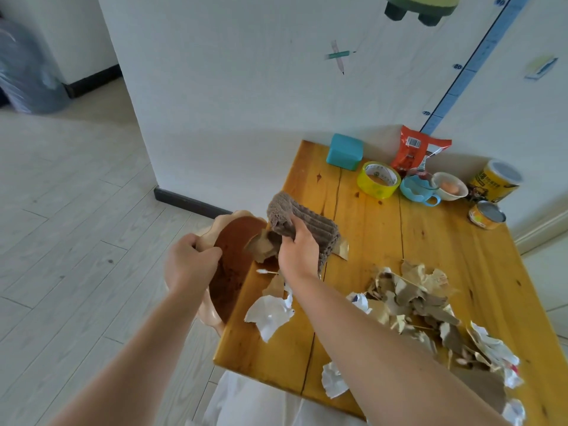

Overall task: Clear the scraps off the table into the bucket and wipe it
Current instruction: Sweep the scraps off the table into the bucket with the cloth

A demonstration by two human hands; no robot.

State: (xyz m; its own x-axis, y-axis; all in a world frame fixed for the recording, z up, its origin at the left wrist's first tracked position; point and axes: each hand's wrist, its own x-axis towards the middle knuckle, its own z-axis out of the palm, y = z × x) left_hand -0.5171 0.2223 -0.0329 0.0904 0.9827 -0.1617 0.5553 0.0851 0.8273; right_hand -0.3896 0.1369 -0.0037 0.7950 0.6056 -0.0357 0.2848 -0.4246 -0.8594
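The left hand [187,262] grips the rim of the peach-coloured bucket [209,315], fingers curled over the edge at its 9 o'clock side; the bucket is tilted with its brown interior facing the wooden surface [384,241] and its rim touching the surface's left edge. The right hand [299,250] clamps a brown ribbed cloth [302,219], fingers pressed together on the fabric, just beside the bucket's rim at 3 o'clock. A tan paper scrap [261,245] lies at the bucket mouth, at 9 o'clock of the right hand and touching the cloth. A white paper scrap [270,315] lies on the surface at 6 o'clock of that hand. The main heap of torn scraps [421,299] sits at 4 o'clock, well apart from the fingers. Along the far edge stand a teal box [344,152], a yellow tape roll [378,179], a red snack packet [415,152], a blue cup [419,189], a bowl holding an egg [449,186] and two cans [491,192].
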